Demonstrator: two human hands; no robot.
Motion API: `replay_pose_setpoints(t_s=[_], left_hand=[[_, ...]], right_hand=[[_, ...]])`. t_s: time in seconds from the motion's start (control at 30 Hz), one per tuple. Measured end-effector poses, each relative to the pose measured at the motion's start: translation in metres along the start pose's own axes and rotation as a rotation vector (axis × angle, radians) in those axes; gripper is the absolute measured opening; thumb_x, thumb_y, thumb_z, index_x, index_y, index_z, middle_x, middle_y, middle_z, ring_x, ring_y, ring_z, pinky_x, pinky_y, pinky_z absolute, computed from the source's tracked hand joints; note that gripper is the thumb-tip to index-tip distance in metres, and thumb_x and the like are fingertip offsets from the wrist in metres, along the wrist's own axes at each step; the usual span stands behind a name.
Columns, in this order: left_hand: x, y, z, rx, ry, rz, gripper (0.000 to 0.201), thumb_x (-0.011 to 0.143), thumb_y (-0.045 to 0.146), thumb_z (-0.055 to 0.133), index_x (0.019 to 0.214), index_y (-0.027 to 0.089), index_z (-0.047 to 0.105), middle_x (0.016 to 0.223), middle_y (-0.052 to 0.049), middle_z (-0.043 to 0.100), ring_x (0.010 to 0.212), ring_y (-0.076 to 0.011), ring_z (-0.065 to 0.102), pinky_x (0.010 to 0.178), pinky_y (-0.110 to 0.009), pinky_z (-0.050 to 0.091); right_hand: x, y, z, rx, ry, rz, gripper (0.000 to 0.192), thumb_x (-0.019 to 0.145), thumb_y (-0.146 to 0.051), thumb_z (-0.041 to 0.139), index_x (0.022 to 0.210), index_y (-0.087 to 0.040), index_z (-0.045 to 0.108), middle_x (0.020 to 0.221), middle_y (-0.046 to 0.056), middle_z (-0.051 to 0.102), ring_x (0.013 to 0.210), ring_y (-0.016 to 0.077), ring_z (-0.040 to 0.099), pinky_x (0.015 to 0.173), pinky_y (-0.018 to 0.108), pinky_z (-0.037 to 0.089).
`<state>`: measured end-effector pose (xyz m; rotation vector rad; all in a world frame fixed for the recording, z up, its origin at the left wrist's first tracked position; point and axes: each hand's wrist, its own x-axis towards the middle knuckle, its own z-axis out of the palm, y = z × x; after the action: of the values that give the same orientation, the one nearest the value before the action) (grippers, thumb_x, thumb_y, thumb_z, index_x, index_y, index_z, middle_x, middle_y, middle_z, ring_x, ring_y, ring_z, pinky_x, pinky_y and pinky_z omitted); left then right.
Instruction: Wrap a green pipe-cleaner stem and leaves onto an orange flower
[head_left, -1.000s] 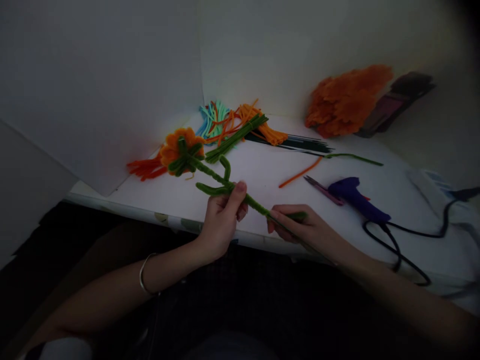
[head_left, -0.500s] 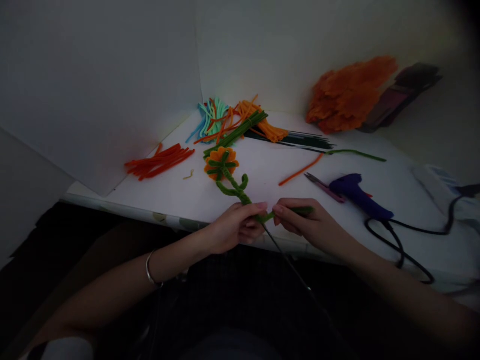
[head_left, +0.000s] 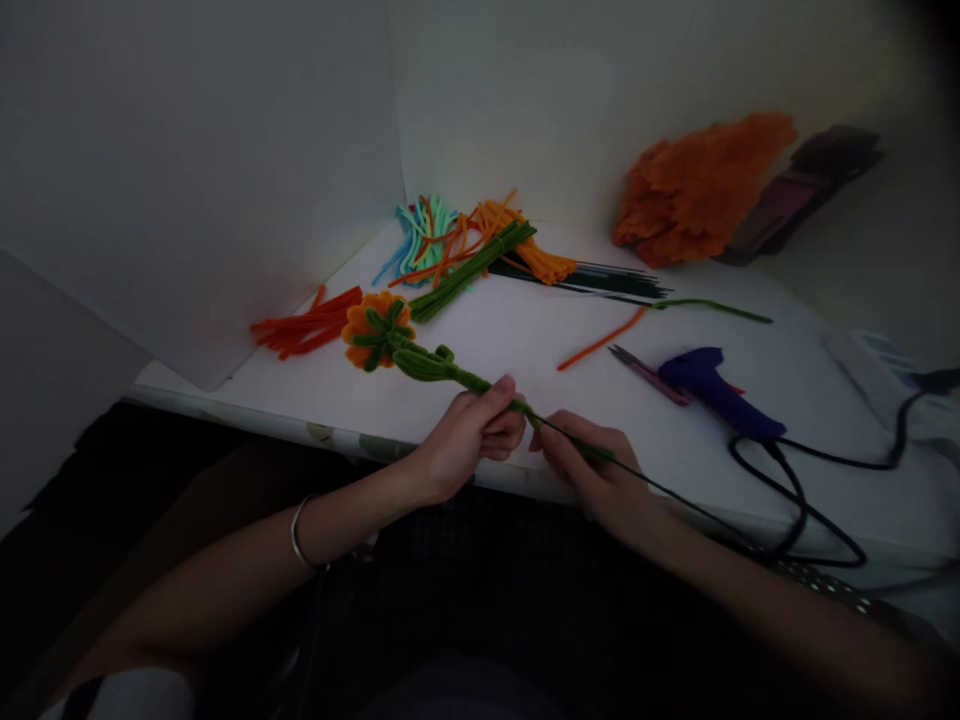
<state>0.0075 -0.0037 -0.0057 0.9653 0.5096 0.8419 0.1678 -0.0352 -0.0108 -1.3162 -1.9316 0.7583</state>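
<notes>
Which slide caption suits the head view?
Orange flower, its green stem in left hand, green pipe cleaner in right hand.

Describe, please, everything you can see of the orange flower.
The flower has a scalloped orange head, its back showing, with green strips splayed across it. Green leaf-like loops lie along the fuzzy stem, which resembles pipe cleaner. It slants over the table, head pointing away leftward. The left hand grips the stem; the right hand pinches a green strand beside dark wire.

From my remote seat I saw scissors [head_left: 649,376] on the table [head_left: 517,345] right of centre, beside the glue gun [head_left: 721,395], and the flower [head_left: 381,332] left of centre.
</notes>
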Motion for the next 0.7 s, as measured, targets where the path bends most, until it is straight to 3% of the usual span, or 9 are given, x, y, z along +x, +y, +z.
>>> replay_pose_setpoints(t_s=[0.13,0.2,0.33,0.43,0.57,0.7], left_hand=[[0.001,-0.007,-0.001,0.029,0.093,0.059,0.054,0.08,0.056,0.046,0.05,0.018,0.024,0.051,0.006,0.017,0.046,-0.0067,0.015,0.044,-0.024,0.011],[0.001,-0.011,-0.002,0.118,0.156,0.115,0.051,0.08,0.055,0.048,0.051,0.018,0.027,0.051,0.007,0.019,0.046,-0.0068,0.017,0.044,-0.023,0.014],[-0.004,-0.012,-0.003,0.329,0.201,0.187,0.047,0.082,0.051,0.046,0.052,0.018,0.033,0.052,0.006,0.024,0.047,-0.0078,0.024,0.047,-0.023,0.023],[-0.009,-0.007,-0.002,0.437,0.15,0.216,0.043,0.084,0.048,0.043,0.054,0.018,0.037,0.054,0.004,0.03,0.05,-0.0088,0.029,0.05,-0.023,0.028],[-0.008,-0.002,-0.005,0.458,0.137,0.214,0.04,0.085,0.046,0.044,0.057,0.018,0.042,0.056,0.003,0.037,0.053,-0.0096,0.036,0.052,-0.023,0.032],[-0.002,-0.003,-0.01,0.506,0.236,0.232,0.047,0.084,0.05,0.042,0.051,0.019,0.035,0.049,0.004,0.03,0.047,-0.0086,0.028,0.047,-0.024,0.025]], right_hand=[[-0.012,-0.005,0.016,-0.44,0.032,-0.39,0.023,0.089,-0.019,0.037,0.072,-0.015,0.051,0.062,0.002,0.056,0.056,0.0109,0.051,0.056,0.023,0.039],[-0.017,-0.017,0.022,-0.597,0.051,-0.466,0.024,0.089,-0.017,0.037,0.068,-0.016,0.049,0.058,0.001,0.055,0.052,0.0108,0.05,0.052,0.023,0.037],[-0.022,-0.047,0.017,-0.707,0.061,-0.486,0.027,0.09,-0.016,0.036,0.065,-0.016,0.048,0.051,-0.001,0.05,0.045,0.0097,0.047,0.045,0.023,0.031],[-0.015,-0.06,-0.006,-0.757,0.033,-0.504,0.027,0.09,-0.016,0.036,0.066,-0.016,0.048,0.05,-0.001,0.049,0.043,0.0098,0.047,0.044,0.024,0.028],[-0.007,-0.063,-0.034,-0.843,0.007,-0.397,0.029,0.092,-0.028,0.036,0.07,-0.017,0.051,0.054,0.0,0.054,0.045,0.0115,0.05,0.043,0.025,0.027],[-0.035,-0.068,-0.026,-0.98,0.08,-0.403,0.032,0.093,-0.03,0.033,0.089,-0.012,0.059,0.06,0.005,0.058,0.049,0.0149,0.053,0.042,0.028,0.03]])
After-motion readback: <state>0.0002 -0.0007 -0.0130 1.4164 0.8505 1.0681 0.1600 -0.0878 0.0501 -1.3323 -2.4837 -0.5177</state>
